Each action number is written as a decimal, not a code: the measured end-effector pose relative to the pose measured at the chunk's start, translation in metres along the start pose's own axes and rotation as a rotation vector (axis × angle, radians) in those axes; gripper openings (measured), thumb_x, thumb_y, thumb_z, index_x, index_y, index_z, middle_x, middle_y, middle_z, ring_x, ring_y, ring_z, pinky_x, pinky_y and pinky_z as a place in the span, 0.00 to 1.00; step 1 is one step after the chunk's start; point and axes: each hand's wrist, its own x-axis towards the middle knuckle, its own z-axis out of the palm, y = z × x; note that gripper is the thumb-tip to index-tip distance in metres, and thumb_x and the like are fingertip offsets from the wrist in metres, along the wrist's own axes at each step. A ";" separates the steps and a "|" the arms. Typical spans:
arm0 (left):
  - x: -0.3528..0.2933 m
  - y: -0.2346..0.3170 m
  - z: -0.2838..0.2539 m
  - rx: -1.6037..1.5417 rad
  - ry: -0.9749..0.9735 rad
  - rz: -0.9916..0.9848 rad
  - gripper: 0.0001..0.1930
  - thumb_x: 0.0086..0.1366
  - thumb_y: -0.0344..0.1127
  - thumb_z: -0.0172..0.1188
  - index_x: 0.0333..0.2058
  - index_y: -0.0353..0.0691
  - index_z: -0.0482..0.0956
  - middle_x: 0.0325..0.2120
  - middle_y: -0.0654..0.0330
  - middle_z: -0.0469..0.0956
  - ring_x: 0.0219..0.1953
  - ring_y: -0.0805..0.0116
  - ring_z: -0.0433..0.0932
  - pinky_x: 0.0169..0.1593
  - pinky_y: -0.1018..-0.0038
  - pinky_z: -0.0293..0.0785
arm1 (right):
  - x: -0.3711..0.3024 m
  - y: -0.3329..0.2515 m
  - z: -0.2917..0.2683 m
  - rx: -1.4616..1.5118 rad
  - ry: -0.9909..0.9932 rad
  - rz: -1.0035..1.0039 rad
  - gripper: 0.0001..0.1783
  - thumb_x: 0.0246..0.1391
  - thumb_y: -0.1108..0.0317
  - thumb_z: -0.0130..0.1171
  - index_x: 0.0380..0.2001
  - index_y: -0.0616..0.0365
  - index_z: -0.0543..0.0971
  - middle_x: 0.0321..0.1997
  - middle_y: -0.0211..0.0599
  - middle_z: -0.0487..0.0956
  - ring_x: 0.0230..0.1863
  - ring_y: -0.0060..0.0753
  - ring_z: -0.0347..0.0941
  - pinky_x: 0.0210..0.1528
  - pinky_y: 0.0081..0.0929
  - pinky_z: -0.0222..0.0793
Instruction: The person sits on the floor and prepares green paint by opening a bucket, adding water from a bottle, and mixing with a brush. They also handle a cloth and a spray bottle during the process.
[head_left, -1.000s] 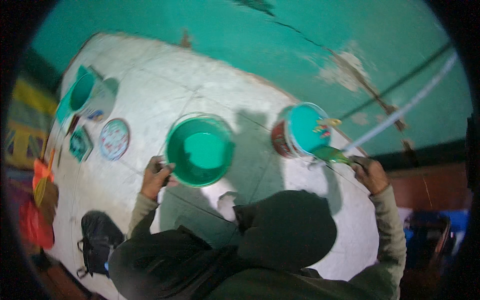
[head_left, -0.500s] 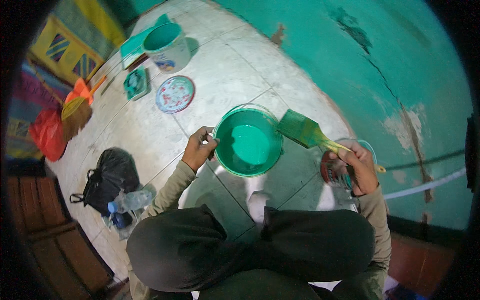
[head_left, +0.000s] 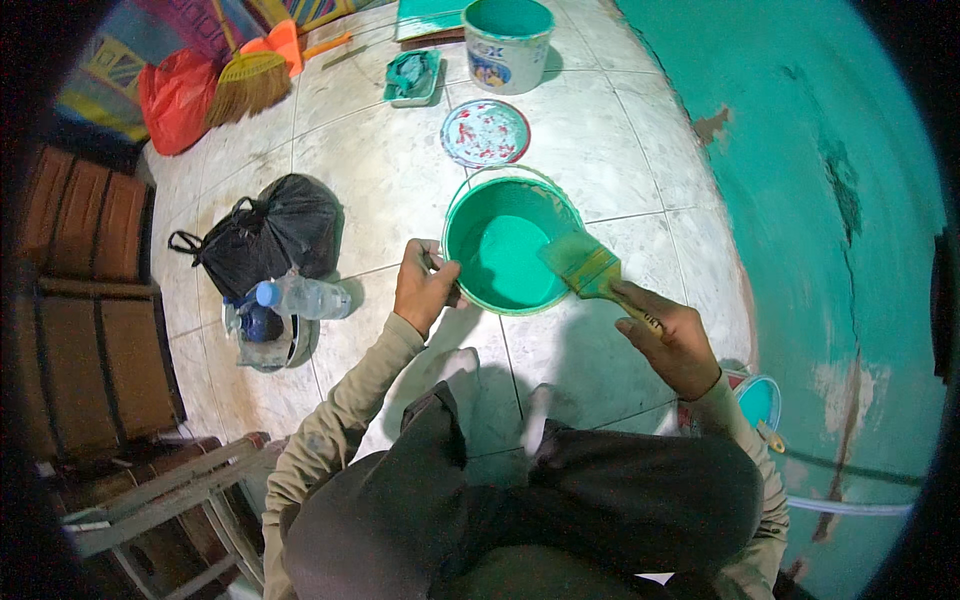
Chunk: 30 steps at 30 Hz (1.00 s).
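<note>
My left hand (head_left: 425,285) holds the left rim of a bucket (head_left: 470,212), thumb on the rim and fingers against the outside. Green paint (head_left: 503,258) lies in the bucket, and its thin wire handle stands up at the far side. In my right hand (head_left: 678,345) is a wide paintbrush (head_left: 590,268), gripped by its handle. The green-coated bristles reach over the bucket's right rim, above the paint. Whether the bristle tips touch the inner wall, I cannot tell.
Ahead lie a paint-spotted round lid (head_left: 485,132), a tray with green cloth (head_left: 412,72) and a white bucket (head_left: 508,65). Leftward are a black bag (head_left: 285,230), a bottle (head_left: 310,297) and a broom (head_left: 248,85). A can of green paint (head_left: 758,402) stands by my right forearm, near the green wall (head_left: 800,260).
My right hand has brought the paintbrush left and inward, so its bristles are now over the bucket's opening. My view has turned, shifting the surroundings. The left hand keeps its hold.
</note>
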 end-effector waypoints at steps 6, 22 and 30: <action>-0.004 -0.004 -0.002 0.014 0.067 0.024 0.15 0.61 0.32 0.54 0.41 0.38 0.57 0.31 0.54 0.68 0.22 0.65 0.76 0.18 0.72 0.78 | 0.014 -0.039 0.012 -0.521 -0.294 0.129 0.25 0.53 0.69 0.54 0.56 0.54 0.69 0.24 0.47 0.77 0.23 0.48 0.74 0.27 0.39 0.70; -0.004 -0.002 0.004 -0.035 0.096 0.010 0.15 0.62 0.30 0.54 0.41 0.37 0.58 0.30 0.56 0.66 0.19 0.67 0.75 0.18 0.74 0.77 | 0.022 -0.057 -0.031 -0.460 -0.437 0.067 0.21 0.52 0.71 0.54 0.51 0.57 0.73 0.23 0.49 0.77 0.23 0.48 0.75 0.28 0.40 0.70; -0.003 -0.006 -0.001 -0.002 0.081 0.043 0.17 0.61 0.30 0.55 0.42 0.37 0.57 0.27 0.56 0.66 0.19 0.68 0.75 0.17 0.73 0.77 | 0.022 -0.060 -0.056 -0.556 -0.216 -0.070 0.25 0.48 0.70 0.57 0.52 0.52 0.70 0.28 0.41 0.75 0.27 0.49 0.74 0.25 0.44 0.68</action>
